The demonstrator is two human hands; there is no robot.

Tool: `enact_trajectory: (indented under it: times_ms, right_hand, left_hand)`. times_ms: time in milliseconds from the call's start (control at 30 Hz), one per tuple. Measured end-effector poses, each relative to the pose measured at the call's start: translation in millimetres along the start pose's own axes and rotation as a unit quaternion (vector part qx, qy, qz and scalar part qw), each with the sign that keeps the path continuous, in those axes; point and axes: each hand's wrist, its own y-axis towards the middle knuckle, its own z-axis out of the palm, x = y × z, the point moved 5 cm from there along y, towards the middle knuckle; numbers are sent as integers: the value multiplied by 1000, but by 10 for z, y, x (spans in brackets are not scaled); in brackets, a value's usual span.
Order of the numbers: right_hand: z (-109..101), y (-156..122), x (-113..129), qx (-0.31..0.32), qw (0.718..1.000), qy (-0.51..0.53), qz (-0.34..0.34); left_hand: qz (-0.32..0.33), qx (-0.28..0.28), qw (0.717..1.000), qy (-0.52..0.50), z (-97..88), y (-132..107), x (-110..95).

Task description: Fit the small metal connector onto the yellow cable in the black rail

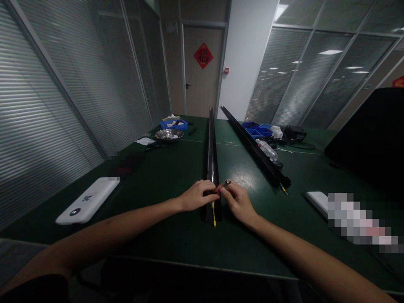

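Note:
A long black channel-shaped rail (212,151) runs away from me along the green table. My left hand (200,195) is over the rail's near end, its thumb and fingers closed in a pinch; what they grip is hidden. Beside it on the right, my right hand (238,202) is also closed, fingertips meeting the left ones above the rail. A small shiny metal piece (227,183) shows at the right fingers, too small to name. Below the hands, a short yellow wire (214,214) with a terminal lies at the rail's near end.
A second black rail (252,143) lies to the right, with a yellow-green wire (284,189) at its end. Beyond it are a plastic bottle (267,150) and blue bins (257,130). Far left hold a metal bowl (169,134) and a blue basket (173,124). White devices (90,200) flank me.

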Motion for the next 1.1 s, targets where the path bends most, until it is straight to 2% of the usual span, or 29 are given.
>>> enact_trajectory:
  times_ms: [300,1100]
  right_hand:
    - [11,15,10,9,1000,5,-14]
    - [-1,-10,-9,-5,1000,-9,7]
  left_hand:
    - [-2,-5,1000,0,-1,-6,-2]
    - [15,12,1000,-1,13,0,1]
